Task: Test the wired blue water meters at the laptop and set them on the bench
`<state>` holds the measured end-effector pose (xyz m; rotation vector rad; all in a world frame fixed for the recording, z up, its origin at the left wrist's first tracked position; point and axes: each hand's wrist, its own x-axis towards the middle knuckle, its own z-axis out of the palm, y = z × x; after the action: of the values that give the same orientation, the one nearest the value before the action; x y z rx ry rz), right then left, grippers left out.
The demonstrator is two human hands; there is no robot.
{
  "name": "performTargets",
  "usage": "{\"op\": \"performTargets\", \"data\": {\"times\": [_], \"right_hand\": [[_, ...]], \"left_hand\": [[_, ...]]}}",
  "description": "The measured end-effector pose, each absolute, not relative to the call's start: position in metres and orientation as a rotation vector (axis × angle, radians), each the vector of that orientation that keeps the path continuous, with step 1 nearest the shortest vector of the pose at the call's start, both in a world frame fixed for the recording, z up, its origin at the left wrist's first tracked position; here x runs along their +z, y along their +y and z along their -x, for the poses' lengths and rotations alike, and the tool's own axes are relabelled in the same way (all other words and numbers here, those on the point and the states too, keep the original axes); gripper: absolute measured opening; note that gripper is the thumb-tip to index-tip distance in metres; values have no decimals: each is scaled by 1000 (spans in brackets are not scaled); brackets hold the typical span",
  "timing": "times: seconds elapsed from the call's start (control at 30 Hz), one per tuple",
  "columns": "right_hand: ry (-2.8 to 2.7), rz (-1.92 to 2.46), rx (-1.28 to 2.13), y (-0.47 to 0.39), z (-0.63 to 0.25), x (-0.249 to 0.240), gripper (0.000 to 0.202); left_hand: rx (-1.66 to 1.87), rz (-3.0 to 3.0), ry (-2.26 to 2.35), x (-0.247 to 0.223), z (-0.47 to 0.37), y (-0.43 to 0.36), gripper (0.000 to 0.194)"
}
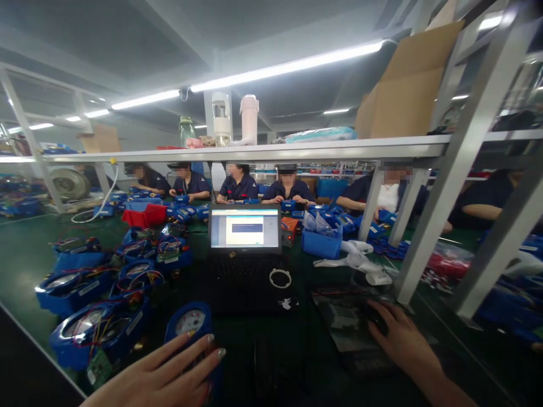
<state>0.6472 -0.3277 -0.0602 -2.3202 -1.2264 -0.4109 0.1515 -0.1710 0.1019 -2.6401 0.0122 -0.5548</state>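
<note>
My left hand [163, 370] lies with its fingers stretched out over the lower part of a blue meter [189, 319] with a round dial. It rests on the casing without visibly wrapping round it. On the right, my right hand [396, 339] is curved over a dark computer mouse [376, 317], on a patterned mouse pad [339, 316]. Between the hands and farther back stands an open laptop [245, 229], its screen lit with a small window. A white ring [280, 278] lies on the right side of its keyboard deck.
Several opened blue meters [102, 328] with loose wires crowd the left. A red bin [145, 216], a blue bin [321, 243] and a white handheld scanner [356, 257] are behind. Metal posts [436, 220] and a shelf [254, 151] frame the bench. Several co-workers sit opposite.
</note>
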Motion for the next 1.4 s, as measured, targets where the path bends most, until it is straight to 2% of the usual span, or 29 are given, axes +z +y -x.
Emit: {"op": "performTargets", "data": {"times": [0.17,0.3,0.37,0.5,0.7,0.77,1.4], "right_hand": [[-1228,2270,-394,-328,-650,-65,54],[-1213,2282,-365,-327,-651,-67,55],[-1203,2295,-348,-326,-650,-67,55],[-1211,2287,-348,-326,-650,-66,55],[-1195,2295,-340,-325,-652,-68,57],[-1200,2304,-332,-325,-653,-67,57],[-1221,2328,-388,-324,-655,-72,58]], "left_hand": [[-504,2734,34,119,-167,-170,40],[-448,2783,-104,116,-173,-170,17],[-372,2939,-274,117,-176,-170,15],[-368,3289,-656,122,-188,-164,22],[-879,3501,-1651,111,-206,-152,52],[-970,3485,-1811,110,-208,-151,59],[-1207,3526,-1870,110,-204,-151,66]]}}
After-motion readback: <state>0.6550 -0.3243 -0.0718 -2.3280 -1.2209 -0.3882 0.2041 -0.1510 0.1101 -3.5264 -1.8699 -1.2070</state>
